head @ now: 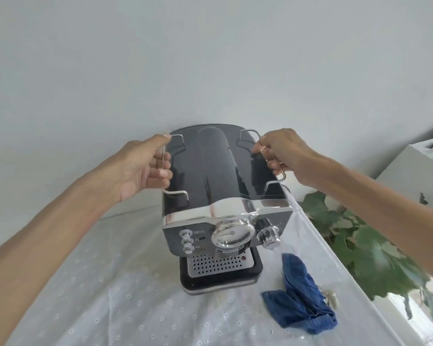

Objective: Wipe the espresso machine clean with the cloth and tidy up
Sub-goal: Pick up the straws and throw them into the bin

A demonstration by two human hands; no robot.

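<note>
A black and chrome espresso machine [218, 196] stands on a table covered with a white embroidered cloth [110, 283], its front with knobs and drip tray facing me. My left hand [145, 168] grips the wire rail on the left side of the machine's top. My right hand [283, 151] grips the wire rail on the right side. A crumpled blue cloth [300, 298] lies on the table just right of the machine's base, touched by neither hand.
A green leafy plant [365, 245] grows past the table's right edge. A white box or ledge [415, 171] stands at the far right. A plain white wall is right behind the machine.
</note>
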